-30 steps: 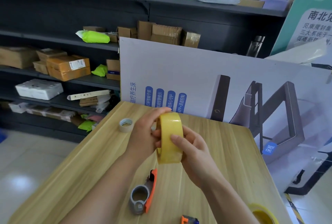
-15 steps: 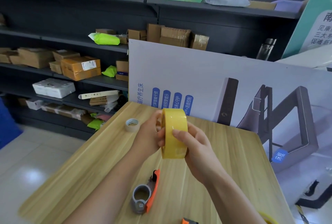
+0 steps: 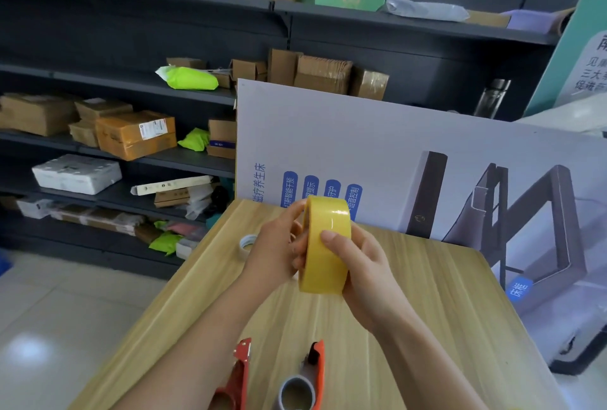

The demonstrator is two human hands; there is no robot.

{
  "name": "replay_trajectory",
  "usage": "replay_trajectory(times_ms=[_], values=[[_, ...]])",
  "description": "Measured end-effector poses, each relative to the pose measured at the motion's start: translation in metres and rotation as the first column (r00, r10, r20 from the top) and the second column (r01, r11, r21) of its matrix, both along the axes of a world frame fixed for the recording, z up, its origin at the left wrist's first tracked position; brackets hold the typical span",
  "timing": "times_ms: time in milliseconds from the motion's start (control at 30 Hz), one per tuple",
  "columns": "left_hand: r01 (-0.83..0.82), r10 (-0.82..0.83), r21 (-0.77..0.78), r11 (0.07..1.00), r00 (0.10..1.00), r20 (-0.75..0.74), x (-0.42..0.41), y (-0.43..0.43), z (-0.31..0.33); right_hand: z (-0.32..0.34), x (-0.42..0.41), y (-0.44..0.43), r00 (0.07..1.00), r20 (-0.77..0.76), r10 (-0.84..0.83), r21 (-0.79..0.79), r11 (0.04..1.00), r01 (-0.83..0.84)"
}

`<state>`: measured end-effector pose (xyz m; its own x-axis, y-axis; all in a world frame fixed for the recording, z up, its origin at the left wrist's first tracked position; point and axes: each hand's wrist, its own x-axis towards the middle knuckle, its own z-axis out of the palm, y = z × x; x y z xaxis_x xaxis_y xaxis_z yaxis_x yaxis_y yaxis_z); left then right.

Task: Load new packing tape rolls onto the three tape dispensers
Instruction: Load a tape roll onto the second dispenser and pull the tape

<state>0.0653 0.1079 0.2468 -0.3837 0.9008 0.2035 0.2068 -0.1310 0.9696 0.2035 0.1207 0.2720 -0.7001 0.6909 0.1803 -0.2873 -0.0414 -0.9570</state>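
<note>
The person stands at a wooden table (image 3: 427,311) and holds a yellow tape roll (image 3: 325,252) up on edge in the air above it, with both hands. The left hand (image 3: 276,252) grips the roll's left side, thumb up by the top edge; how the fingers sit on the far side I cannot tell. The right hand (image 3: 368,268) wraps round the right side, its thumb lying across the shiny outer band.

Below the forearms, near the table's front edge, lie two tape dispensers side by side: a red dispenser (image 3: 241,373) and, just to its right, an orange dispenser (image 3: 312,376) with a grey ring at its near end. Neither hand touches them. A small clear roll (image 3: 246,243) lies flat on the table beyond the left hand. A printed poster board (image 3: 377,153) leans behind the table, in front of dark shelves (image 3: 131,81) stacked with cardboard boxes.
</note>
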Motion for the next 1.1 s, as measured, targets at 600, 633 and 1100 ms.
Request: replay_trajectory(times_ms=[600,633,1100], values=[[0.049,0.002,0.143,0.989,0.942,-0.335,-0.079,0.005,-0.005,0.002,-0.069,-0.016,0.997,0.018,-0.075,-0.093,0.993,0.076],[0.056,-0.009,0.128,0.99,0.941,-0.34,-0.076,0.005,-0.005,0.002,-0.066,-0.017,0.997,0.013,-0.07,-0.092,0.993,0.071],[0.135,0.008,0.286,0.949,0.893,-0.45,-0.043,-0.005,0.021,0.018,-0.034,-0.021,0.997,0.026,-0.07,-0.051,0.996,0.072]])
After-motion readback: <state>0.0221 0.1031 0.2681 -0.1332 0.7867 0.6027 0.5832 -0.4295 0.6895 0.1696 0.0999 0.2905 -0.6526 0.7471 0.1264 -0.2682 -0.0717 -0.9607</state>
